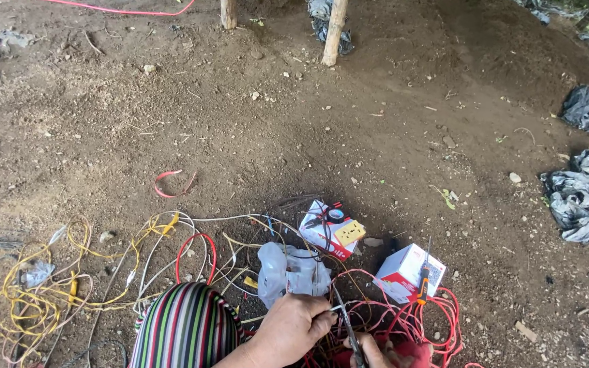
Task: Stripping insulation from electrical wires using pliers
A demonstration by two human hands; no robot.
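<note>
At the bottom edge, my left hand (293,327) pinches a thin pale wire (336,308) over a tangle of red wire (410,320). Just to its right, my right hand (374,352) grips a dark plier-like tool (349,328) whose tip points up toward that wire. A striped cloth over my knee (185,327) sits left of the hands. A crumpled white plastic bag (288,269) lies right above my left hand.
On the bare dirt are a red-and-white box (322,235) topped by a yellow part, a white box (403,271) with an orange-handled screwdriver (423,279), yellow and white wires (32,303), a red strip (172,184), wooden posts (334,31) and black plastic sheets (584,197).
</note>
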